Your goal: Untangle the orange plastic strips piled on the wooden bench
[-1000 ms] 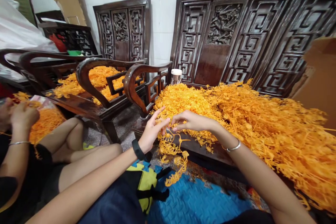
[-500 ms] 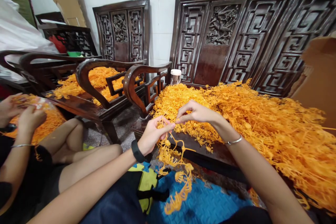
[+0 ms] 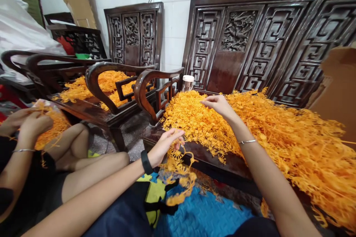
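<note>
My left hand is closed around the top of a strand of orange plastic flower pieces, which dangles in a curl below the fingers over the mat. My right hand reaches over a heap of loose orange plastic flower pieces on the bench. Its thumb and fingertips come together at the heap's surface; whether a piece is between them is too small to tell. A larger pile of stringy orange pieces spreads along the bench to the right of this hand.
A carved dark wooden bench backs the pile, with a white-lidded jar behind the heap. An armchair at left holds more orange pieces. A co-worker's hands handle orange pieces beside me. Blue foam mat lies below; cardboard leans at right.
My right hand has left my left hand's fingertips and moved up and right to the loose heap. The left hand keeps the strand, which has swung slightly left.
</note>
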Tool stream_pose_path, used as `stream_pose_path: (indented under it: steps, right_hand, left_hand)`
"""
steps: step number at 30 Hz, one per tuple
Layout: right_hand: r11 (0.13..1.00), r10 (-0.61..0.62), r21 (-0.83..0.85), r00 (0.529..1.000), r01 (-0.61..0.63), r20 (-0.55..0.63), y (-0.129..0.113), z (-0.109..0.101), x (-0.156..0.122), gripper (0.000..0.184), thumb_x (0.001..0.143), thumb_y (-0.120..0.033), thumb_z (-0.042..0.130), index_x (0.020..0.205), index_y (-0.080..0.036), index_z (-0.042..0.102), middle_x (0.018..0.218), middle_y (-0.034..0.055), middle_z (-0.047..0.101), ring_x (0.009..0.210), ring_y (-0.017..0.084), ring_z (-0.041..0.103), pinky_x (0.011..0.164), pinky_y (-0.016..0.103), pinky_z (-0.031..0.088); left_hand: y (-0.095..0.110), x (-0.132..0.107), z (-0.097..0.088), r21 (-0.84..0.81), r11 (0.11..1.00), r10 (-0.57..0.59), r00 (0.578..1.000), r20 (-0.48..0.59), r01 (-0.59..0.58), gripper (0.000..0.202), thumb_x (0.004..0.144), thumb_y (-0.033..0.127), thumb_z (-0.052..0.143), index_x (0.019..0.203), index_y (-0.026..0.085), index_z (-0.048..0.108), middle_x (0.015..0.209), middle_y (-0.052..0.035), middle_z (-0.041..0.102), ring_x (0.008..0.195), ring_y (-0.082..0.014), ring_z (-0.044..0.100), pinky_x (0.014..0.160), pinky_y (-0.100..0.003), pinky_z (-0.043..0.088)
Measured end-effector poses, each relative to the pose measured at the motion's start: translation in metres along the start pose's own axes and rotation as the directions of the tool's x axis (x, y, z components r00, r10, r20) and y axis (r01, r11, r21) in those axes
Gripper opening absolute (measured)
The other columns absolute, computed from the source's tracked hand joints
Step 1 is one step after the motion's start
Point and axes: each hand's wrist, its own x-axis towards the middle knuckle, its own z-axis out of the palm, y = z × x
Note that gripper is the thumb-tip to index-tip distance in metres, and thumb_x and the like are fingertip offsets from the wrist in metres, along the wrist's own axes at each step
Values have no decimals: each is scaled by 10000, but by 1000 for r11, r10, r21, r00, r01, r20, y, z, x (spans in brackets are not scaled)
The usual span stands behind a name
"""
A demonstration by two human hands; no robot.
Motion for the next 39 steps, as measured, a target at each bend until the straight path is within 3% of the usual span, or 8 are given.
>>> stream_pose_path:
  steps: [4,7,10,13,20,27,31,39]
  right_hand:
    - [991,127,63,986,-120,-105,16,19,19,592,662,-279,615,1171,5,511,961,164,618,808,216,588,734,326,458]
    - [984,151,97,988,-148,-20,23,19,23,970,626,-298,671,1389,-24,139,1252,229,447,1042,250,529,868,340,427]
    - [983,135,116,987,-145,84,23,18,18,1065,630,-305,683,1406,-69,-7,1365,264,262,1114,260,487,942,364,376]
    - [995,47,80,992,-56,114,20,21,13,950,658,-313,658,1411,-135,108,1400,212,224,1101,268,495,913,379,410]
    - [988,-150,-12,986,151,73,7,26,3,494,683,-301,621,1147,-159,523,1233,132,470,1037,262,524,869,417,450]
    - [972,-237,51,957,231,165,-7,24,-12,314,694,-325,608,942,-133,591,1119,126,524,931,222,567,805,381,482]
    - [971,-237,78,952,226,192,-9,20,-20,271,702,-326,605,899,-141,600,1090,114,541,911,207,573,778,358,484]
    - [978,-206,61,958,198,200,-11,14,-30,258,697,-341,615,864,-145,614,1073,112,563,875,197,582,766,346,472]
  left_hand:
    - [0,2,3,-117,993,6,993,114,8,392,842,413,355,1013,112,538,774,-61,602,558,-111,480,581,-261,380]
    - [0,3,1,-157,988,18,984,178,10,450,855,405,268,1037,95,539,819,-94,620,567,-132,510,619,-294,401]
    - [1,3,-1,-147,988,-8,980,200,38,360,810,281,337,1025,99,560,858,-98,630,592,-143,547,647,-304,419]
    - [4,4,-1,-105,994,-3,978,208,25,360,746,173,376,1034,109,582,944,-100,632,627,-150,585,711,-321,428]
    - [7,2,-2,-47,999,3,948,318,12,458,681,94,403,1090,132,606,1062,-112,622,787,-164,605,829,-325,414]
    - [13,-7,-4,125,992,-91,809,581,22,371,714,139,584,1083,159,613,926,-85,657,862,-153,599,773,-247,446]
    - [16,-17,-1,202,979,-158,749,643,32,286,679,263,669,939,145,655,874,-78,652,775,-146,606,711,-248,475]
    - [28,-38,17,436,815,49,794,607,-383,144,727,281,617,697,140,617,787,-67,605,717,-137,566,632,-219,446]
